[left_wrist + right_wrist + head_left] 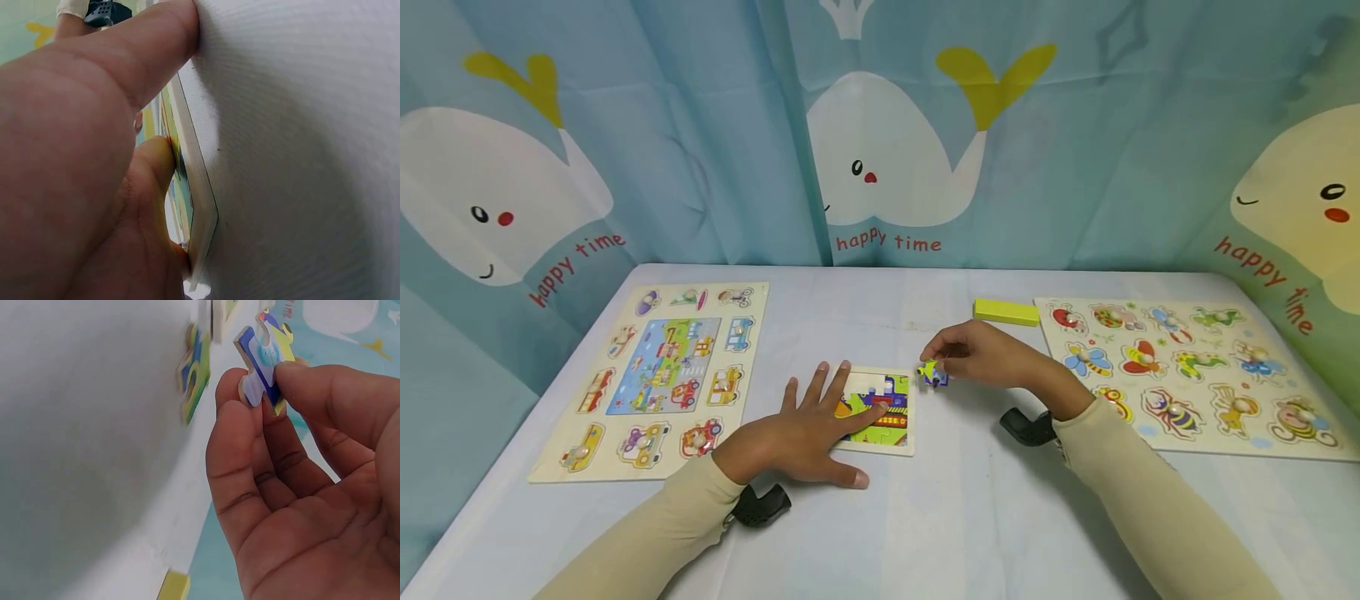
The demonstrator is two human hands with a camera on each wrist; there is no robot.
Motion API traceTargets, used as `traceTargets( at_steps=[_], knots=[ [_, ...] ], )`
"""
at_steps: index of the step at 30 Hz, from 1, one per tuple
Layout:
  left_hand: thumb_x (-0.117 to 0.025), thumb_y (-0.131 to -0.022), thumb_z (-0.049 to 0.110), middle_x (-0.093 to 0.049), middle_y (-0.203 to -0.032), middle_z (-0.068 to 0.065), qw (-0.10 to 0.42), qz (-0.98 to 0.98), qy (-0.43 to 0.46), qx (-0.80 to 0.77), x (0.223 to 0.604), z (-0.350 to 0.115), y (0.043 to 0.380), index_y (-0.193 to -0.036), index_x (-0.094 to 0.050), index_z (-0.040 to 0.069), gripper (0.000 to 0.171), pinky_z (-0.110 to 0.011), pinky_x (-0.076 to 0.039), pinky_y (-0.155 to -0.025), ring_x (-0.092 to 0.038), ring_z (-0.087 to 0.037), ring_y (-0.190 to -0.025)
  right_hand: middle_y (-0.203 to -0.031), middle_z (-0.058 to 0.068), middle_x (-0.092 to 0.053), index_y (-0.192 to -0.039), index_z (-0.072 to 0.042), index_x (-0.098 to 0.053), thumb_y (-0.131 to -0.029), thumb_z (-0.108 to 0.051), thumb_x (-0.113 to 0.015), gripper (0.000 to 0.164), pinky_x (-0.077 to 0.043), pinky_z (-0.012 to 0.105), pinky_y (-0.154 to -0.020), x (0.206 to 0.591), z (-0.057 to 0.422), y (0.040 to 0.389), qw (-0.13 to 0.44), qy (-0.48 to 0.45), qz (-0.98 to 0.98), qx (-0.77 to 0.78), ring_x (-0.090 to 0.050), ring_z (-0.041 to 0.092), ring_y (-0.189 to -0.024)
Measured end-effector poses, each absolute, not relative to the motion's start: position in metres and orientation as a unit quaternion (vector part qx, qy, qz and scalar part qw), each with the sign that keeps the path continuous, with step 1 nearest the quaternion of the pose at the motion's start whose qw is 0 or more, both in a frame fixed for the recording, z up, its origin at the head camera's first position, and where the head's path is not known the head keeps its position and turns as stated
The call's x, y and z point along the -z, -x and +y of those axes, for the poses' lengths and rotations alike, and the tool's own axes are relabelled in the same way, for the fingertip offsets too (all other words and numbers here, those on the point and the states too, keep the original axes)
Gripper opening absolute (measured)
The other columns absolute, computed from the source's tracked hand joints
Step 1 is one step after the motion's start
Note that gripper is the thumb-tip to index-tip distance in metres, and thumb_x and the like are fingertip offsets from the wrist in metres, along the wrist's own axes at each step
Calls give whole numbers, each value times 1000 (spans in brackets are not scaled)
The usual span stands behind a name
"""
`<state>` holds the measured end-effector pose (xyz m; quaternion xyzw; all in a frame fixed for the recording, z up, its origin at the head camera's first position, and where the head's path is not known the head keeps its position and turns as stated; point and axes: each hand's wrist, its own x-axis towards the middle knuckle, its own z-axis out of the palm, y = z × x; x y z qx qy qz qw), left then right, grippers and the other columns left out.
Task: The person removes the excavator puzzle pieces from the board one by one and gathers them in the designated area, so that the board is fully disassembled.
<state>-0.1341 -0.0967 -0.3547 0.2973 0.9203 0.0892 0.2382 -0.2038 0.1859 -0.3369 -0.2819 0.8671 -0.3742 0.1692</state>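
A small square jigsaw puzzle (pixel 895 421) in a pale wooden frame lies mid-table, showing a colourful vehicle picture with some bare wood at the top. Across its left part my left hand (pixel 808 429) is spread, fingers straight, index finger on the picture. In the left wrist view the thumb lies in front of the frame's edge (pixel 203 219). Just right of the frame, my right hand (pixel 981 354) pinches a blue, white and yellow jigsaw piece (pixel 265 359) between thumb and fingers. A second, green and blue piece (pixel 197 372) lies on the table close by.
At the left is a wooden vehicle peg board (pixel 741 287); at the right, an insect peg board (pixel 1150 392). A yellow block (pixel 1006 312) sits behind my right hand. A whale-print curtain (pixel 730 167) stands behind the white table (pixel 955 533).
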Motion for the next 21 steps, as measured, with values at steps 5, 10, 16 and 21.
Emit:
traceTargets(
  at_steps=[5,10,16,21],
  knots=[
    [-64,-82,64,14,-161,-14,235,920,-301,-93,356,-97,135,-153,-29,39,83,-68,5,-106,18,-39,-143,-99,4,-68,-106,-2,-71,-92,3,-59,18,-47,30,-71,337,196,202,161,267,874,372,-54,19,-84],
    [-65,-82,63,14,-161,-13,237,920,-299,-93,357,-98,135,-153,-29,39,84,-67,5,-106,17,-38,-143,-97,5,-67,-106,-1,-71,-93,2,-59,18,-46,27,-63,338,204,202,157,251,877,378,-54,18,-75],
    [-65,-82,63,14,-161,-13,234,919,-302,-94,358,-98,135,-153,-29,38,83,-68,5,-106,18,-38,-143,-98,7,-68,-105,0,-71,-91,3,-61,18,-47,27,-61,338,213,202,146,241,883,375,-55,17,-71],
    [-65,-83,62,14,-161,-13,234,918,-304,-96,357,-99,135,-153,-29,37,83,-68,5,-106,19,-38,-143,-99,6,-69,-103,-2,-73,-90,3,-62,17,-44,26,-64,340,218,203,149,249,883,369,-53,18,-76]
  ],
)
